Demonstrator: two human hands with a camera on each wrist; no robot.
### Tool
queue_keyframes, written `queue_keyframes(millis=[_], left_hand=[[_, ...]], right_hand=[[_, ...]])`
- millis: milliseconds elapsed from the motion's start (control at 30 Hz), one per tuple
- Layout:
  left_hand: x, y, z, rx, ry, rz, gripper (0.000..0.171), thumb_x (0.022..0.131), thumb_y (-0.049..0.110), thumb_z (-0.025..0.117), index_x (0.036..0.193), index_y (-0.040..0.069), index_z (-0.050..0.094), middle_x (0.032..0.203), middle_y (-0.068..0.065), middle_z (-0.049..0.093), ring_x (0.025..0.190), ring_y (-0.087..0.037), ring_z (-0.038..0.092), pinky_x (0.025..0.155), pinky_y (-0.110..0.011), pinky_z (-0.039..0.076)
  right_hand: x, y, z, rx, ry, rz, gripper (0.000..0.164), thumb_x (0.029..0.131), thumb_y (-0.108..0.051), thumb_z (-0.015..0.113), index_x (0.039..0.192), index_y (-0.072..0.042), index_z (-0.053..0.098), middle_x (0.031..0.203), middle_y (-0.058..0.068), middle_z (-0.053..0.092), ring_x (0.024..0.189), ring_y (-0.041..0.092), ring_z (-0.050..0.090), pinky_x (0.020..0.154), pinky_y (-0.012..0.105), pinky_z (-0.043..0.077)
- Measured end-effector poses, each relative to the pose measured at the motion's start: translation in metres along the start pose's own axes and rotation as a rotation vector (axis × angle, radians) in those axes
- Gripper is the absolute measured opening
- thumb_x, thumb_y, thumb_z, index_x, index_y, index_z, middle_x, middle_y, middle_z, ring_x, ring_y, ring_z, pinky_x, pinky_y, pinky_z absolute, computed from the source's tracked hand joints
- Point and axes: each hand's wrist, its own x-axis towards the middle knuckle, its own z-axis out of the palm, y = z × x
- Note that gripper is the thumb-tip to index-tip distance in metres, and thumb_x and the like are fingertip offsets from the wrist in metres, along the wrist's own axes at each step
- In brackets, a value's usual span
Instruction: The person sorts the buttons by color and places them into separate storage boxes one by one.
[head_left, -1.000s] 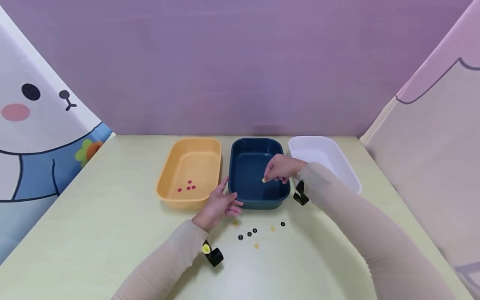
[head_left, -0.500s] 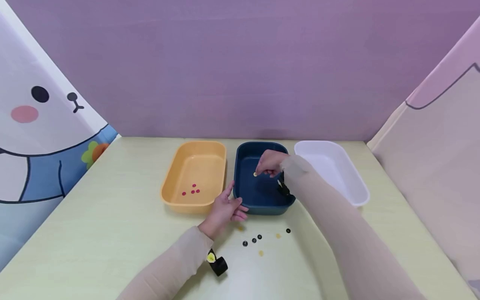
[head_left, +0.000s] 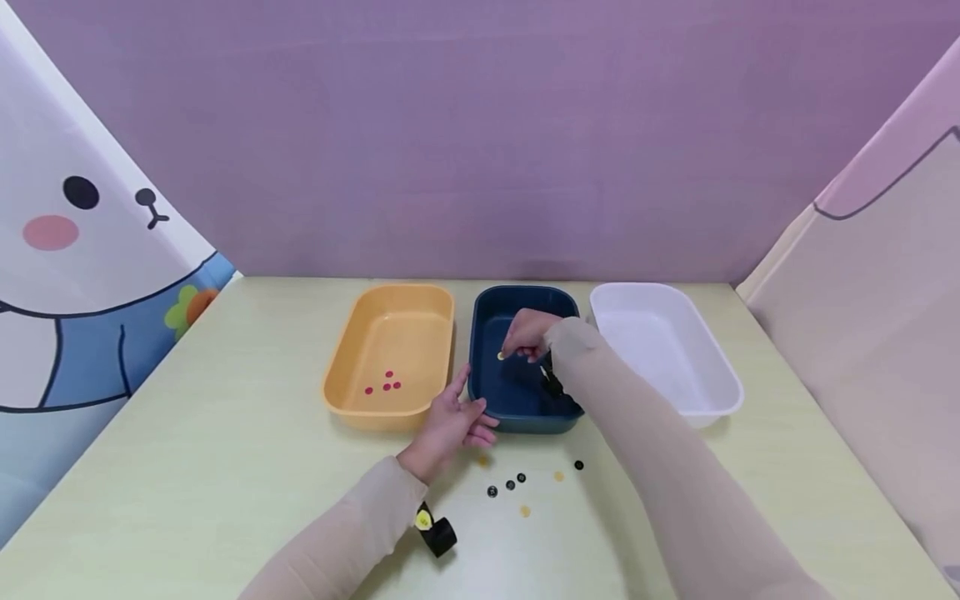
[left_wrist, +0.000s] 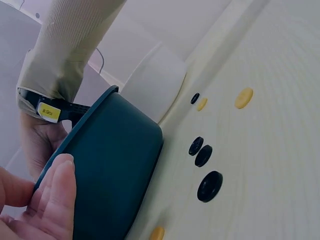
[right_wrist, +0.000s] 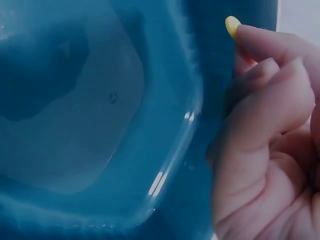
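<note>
My right hand is over the dark blue bin, pinching a small yellow button between thumb and fingertip. In the right wrist view the button sticks out past the fingertip, above the bin's glossy inside. My left hand is at the near left corner of the same bin, index finger stretched along its side and thumb at the rim. The left wrist view shows its fingers lying straight against the outer wall. On the table in front lie several black buttons and a few yellow buttons.
A yellow-orange bin with several red buttons stands left of the blue one. To the right is a white bin, partly behind my right sleeve. A purple backdrop rises behind the table.
My right hand has moved left, further over the blue bin, with the yellow button still pinched. The left hand keeps its place at the bin's corner; the head view has shifted slightly.
</note>
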Motion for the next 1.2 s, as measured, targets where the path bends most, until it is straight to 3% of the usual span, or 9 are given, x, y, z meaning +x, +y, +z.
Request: queue_keyframes(millis=[200, 467, 733, 900, 1033, 1200], left_hand=[[-0.002, 0.002, 0.004, 0.012, -0.015, 0.0, 0.065, 0.101, 0.004, 0.044, 0.155, 0.016, 0.01, 0.08, -0.015, 0.067, 0.052, -0.012, 0.06, 0.054, -0.024, 0.056], [-0.002, 0.0, 0.006, 0.004, -0.013, -0.018, 0.066, 0.101, 0.003, 0.044, 0.155, 0.016, 0.009, 0.078, -0.012, 0.067, 0.051, -0.012, 0.061, 0.054, -0.025, 0.056], [-0.003, 0.0, 0.002, -0.001, 0.012, -0.02, 0.066, 0.1, 0.001, 0.042, 0.155, 0.016, 0.008, 0.083, -0.02, 0.067, 0.05, -0.013, 0.061, 0.052, -0.025, 0.056], [-0.002, 0.001, 0.0, 0.004, 0.02, -0.019, 0.066, 0.1, 0.0, 0.042, 0.155, 0.016, 0.008, 0.082, -0.019, 0.067, 0.05, -0.013, 0.061, 0.051, -0.025, 0.055], [-0.001, 0.003, 0.001, 0.002, 0.031, -0.016, 0.066, 0.1, 0.0, 0.042, 0.155, 0.016, 0.009, 0.083, -0.022, 0.067, 0.049, -0.013, 0.061, 0.05, -0.025, 0.055], [-0.001, 0.004, 0.002, 0.008, 0.023, -0.02, 0.066, 0.101, 0.001, 0.042, 0.155, 0.016, 0.009, 0.084, -0.023, 0.066, 0.049, -0.013, 0.06, 0.05, -0.025, 0.055]], right_hand=[[-0.003, 0.004, 0.001, 0.044, 0.022, 0.008, 0.008, 0.088, -0.003, 0.064, 0.085, 0.004, 0.065, 0.053, -0.001, 0.041, 0.043, 0.007, 0.037, 0.045, 0.017, 0.042], [-0.029, -0.001, -0.007, -0.044, 0.02, -0.066, 0.021, 0.09, -0.006, 0.063, 0.106, 0.006, 0.067, 0.06, -0.001, 0.047, 0.05, 0.008, 0.041, 0.051, 0.02, 0.046], [-0.079, 0.022, 0.014, -0.099, -0.132, -0.166, 0.017, 0.085, -0.003, 0.067, 0.102, 0.002, 0.067, 0.06, -0.002, 0.049, 0.046, 0.007, 0.043, 0.044, 0.017, 0.042], [-0.102, 0.047, 0.031, -0.087, -0.169, -0.227, 0.013, 0.083, 0.0, 0.067, 0.096, -0.001, 0.068, 0.058, -0.004, 0.047, 0.047, 0.006, 0.041, 0.041, 0.015, 0.037], [-0.116, 0.06, 0.046, -0.088, -0.14, -0.224, 0.014, 0.082, 0.0, 0.067, 0.096, -0.003, 0.069, 0.056, -0.004, 0.046, 0.043, 0.007, 0.04, 0.041, 0.017, 0.037], [-0.123, 0.076, 0.062, -0.121, -0.026, -0.204, 0.015, 0.081, -0.001, 0.07, 0.094, -0.009, 0.07, 0.056, -0.005, 0.048, 0.038, 0.007, 0.039, 0.039, 0.02, 0.038]])
